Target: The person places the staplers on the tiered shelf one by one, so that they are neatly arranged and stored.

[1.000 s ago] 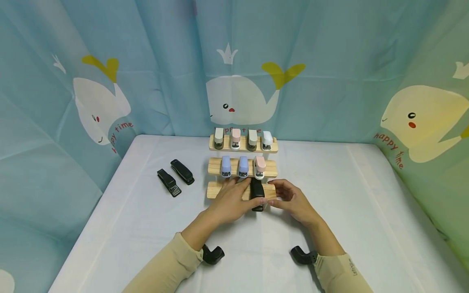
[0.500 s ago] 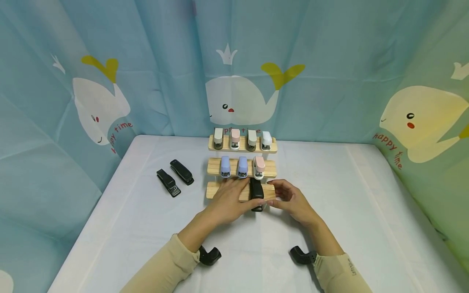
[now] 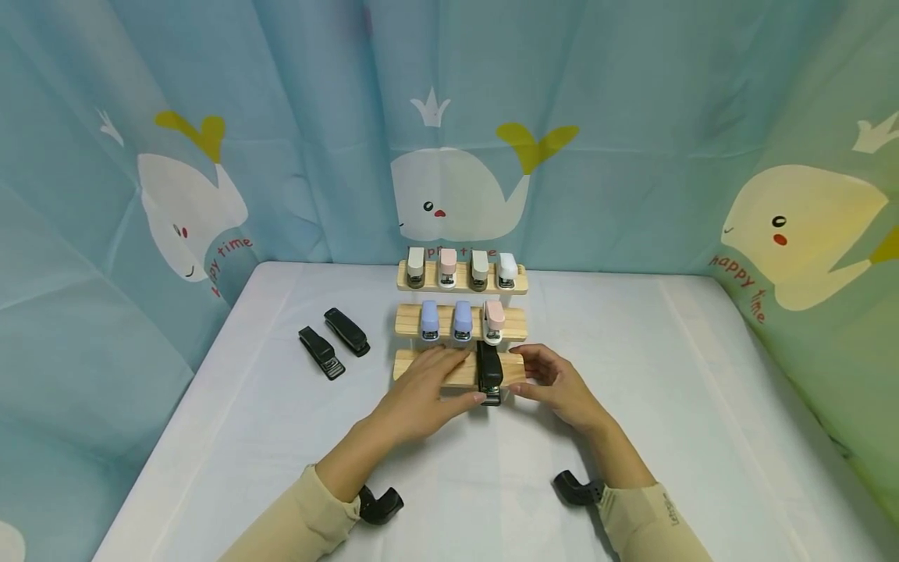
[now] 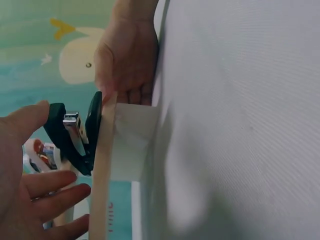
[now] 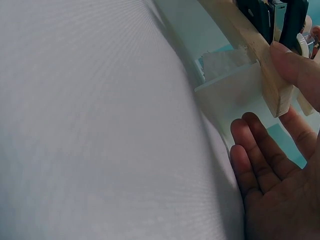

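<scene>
A black stapler [image 3: 489,371] stands on the bottom step of a three-step wooden rack [image 3: 460,378], near its right end. In the left wrist view, the stapler's upper arm [image 4: 62,135] tilts away from its base, and metal shows between them. My left hand [image 3: 421,394] is beside it with fingers extended over the bottom step. Its thumb tip is at the end of the stapler's upper arm, seemingly touching. My right hand [image 3: 562,386] pinches the right end of the bottom plank [image 5: 275,85], thumb on one face and index finger behind; its other fingers curl loosely below.
Two light blue staplers [image 3: 462,320] and a pink one [image 3: 494,321] stand on the middle step. Several small staplers [image 3: 447,268] line the top step. Two black staplers [image 3: 321,353] [image 3: 347,331] lie on the white table [image 3: 667,390] to the left. A whale-print curtain [image 3: 632,156] surrounds the table.
My left hand has drawn back to the left, its thumb coming off the stapler's top. More of the stapler's front end and metal shows. My right hand stays on the rack.
</scene>
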Available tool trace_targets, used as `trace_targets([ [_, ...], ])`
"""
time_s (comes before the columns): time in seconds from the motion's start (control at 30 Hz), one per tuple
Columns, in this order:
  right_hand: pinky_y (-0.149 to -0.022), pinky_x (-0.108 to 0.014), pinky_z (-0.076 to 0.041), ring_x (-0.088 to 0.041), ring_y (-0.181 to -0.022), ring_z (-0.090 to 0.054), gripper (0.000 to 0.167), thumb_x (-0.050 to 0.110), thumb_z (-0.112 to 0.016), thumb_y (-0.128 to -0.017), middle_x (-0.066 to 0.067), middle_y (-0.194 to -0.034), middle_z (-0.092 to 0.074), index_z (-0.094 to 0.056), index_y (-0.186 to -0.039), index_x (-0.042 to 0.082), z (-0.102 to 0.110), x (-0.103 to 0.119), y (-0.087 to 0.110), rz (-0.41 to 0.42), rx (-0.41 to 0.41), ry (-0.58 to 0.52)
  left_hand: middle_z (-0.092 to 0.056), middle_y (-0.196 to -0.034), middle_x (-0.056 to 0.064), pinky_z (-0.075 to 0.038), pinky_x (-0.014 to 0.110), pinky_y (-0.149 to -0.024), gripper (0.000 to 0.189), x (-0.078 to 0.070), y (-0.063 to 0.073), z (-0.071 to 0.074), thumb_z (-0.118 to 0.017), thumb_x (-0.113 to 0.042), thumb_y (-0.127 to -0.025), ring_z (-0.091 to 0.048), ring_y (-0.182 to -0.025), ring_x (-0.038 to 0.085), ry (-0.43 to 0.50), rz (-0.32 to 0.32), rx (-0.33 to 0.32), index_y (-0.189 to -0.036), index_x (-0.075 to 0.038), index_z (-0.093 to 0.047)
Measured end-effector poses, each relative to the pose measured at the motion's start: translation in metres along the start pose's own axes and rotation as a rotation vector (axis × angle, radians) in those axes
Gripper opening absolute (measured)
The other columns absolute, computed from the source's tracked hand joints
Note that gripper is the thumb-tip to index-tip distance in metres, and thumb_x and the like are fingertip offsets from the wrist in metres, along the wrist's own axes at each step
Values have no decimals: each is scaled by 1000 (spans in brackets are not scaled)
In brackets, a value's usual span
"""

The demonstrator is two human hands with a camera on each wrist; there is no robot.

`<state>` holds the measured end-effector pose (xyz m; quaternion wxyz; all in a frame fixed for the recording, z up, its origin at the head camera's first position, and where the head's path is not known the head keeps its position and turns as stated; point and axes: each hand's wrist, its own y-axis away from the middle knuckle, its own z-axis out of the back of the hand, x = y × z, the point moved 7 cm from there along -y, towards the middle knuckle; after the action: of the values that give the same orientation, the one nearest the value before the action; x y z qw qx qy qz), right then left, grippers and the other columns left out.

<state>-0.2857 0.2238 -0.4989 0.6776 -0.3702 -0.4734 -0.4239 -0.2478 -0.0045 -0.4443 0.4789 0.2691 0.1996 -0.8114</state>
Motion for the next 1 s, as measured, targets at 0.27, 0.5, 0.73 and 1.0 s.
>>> trace_targets([
  [0.27, -93, -23, -55, -18, -108, -65, 54, 5, -80, -88, -17, -130, -62, -58, -138, 4, -2, 0, 0, -1, -2, -1, -52, -156, -3, -40, 50, -122, 69, 5, 18, 14, -65, -58, -97, -44, -148, 21, 2, -28, -79, -153, -21, -51],
  [0.5, -93, -23, -55, -18, -107, -64, 55, 4, -81, -87, -17, -129, -62, -58, -137, 3, -2, 1, 0, -10, -6, -10, -59, -147, -5, -44, 48, -118, 58, 13, 33, 32, -69, -50, -98, -51, -141, 20, 26, -30, -149, -145, -19, -59],
  [0.73, -93, -23, -55, -19, -108, -64, 55, 5, -81, -87, -17, -128, -62, -58, -137, 3, -1, 1, 0, -21, -8, -11, -60, -147, -7, -46, 49, -115, 54, 21, 44, 44, -71, -46, -98, -54, -137, 19, 47, -28, -181, -144, -20, -61],
  [1.0, -93, -23, -55, -18, -108, -65, 55, 4, -80, -87, -15, -127, -62, -58, -137, 3, -1, 1, 0, -14, -4, -19, -64, -139, -6, -46, 53, -114, 49, 34, 52, 58, -71, -46, -97, -54, -137, 23, 3, 8, -222, -139, -22, -64],
])
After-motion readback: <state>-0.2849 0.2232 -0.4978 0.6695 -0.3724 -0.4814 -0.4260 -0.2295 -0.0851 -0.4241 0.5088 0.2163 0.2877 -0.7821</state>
